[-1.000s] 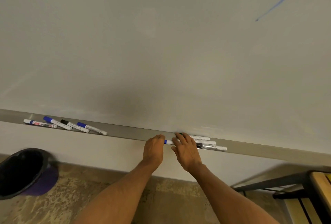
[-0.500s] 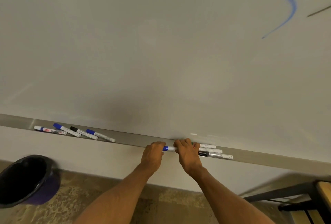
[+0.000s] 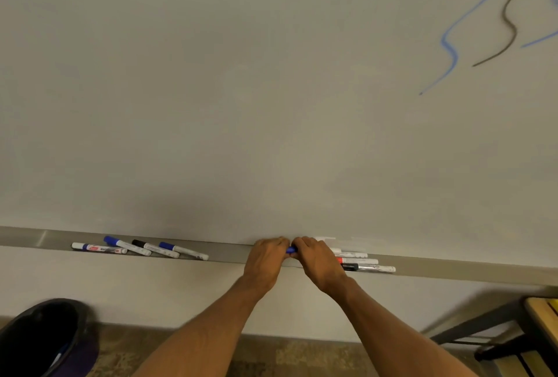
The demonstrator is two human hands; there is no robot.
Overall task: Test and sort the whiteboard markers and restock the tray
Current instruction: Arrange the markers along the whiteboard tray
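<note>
Both my hands meet over the metal marker tray (image 3: 229, 253) under the whiteboard (image 3: 271, 90). My left hand (image 3: 265, 260) and my right hand (image 3: 315, 260) each grip an end of one blue-capped marker (image 3: 291, 250); only a short blue piece shows between them. Right of my right hand lie three markers (image 3: 362, 262) in the tray, one with a red cap, one with a black cap. Several more markers (image 3: 142, 248) with blue and black caps lie in the tray at the left.
A dark round bin (image 3: 42, 337) stands on the floor at the lower left. A table with a dark metal frame (image 3: 519, 334) juts in at the lower right. Blue and dark test squiggles (image 3: 453, 44) mark the whiteboard's upper right.
My hands have drawn closer together around the blue marker, so less of it shows. The view has tilted upward, revealing more squiggles on the board.
</note>
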